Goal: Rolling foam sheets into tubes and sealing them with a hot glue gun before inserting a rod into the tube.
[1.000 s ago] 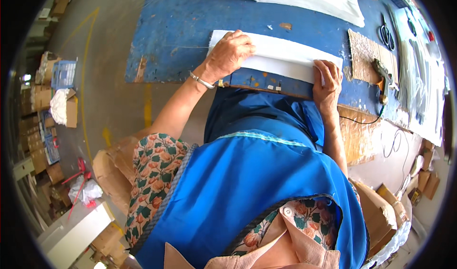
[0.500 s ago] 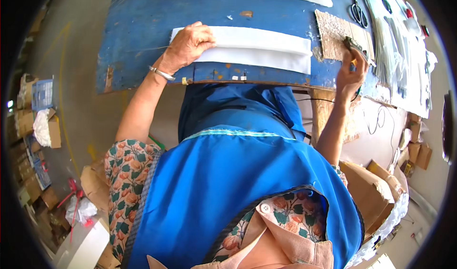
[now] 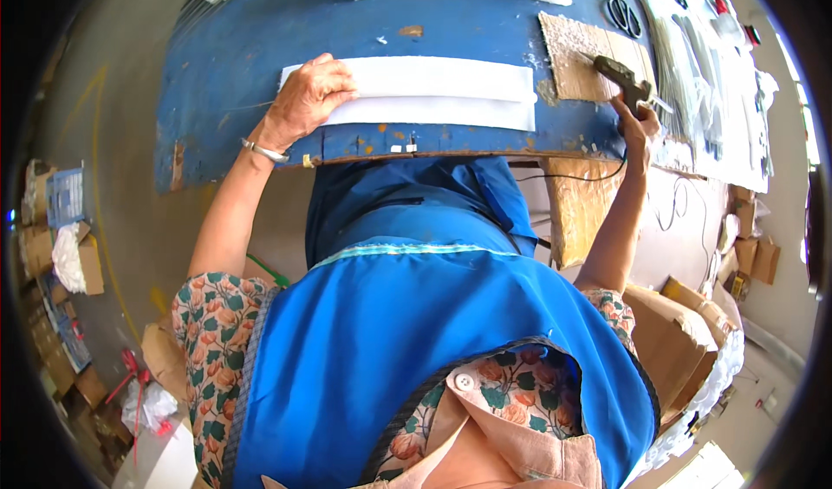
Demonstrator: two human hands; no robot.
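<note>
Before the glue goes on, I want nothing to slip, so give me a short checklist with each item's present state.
1. Left hand flat on the left end of the white folded sheet: ok.
2. Sheet lying flat and fully on the blue table, close to its near edge: ok.
3. Right hand gripping the glue gun: ok.
4. Gun over the cardboard pad, not over the sheet: ok.
5. Gun cord free of snags below the table edge: cannot tell.
6. Scissors well clear of both hands: ok.

blue worktable [image 3: 225, 73], grey floor [image 3: 95, 99], cardboard boxes [image 3: 685, 333]
</note>
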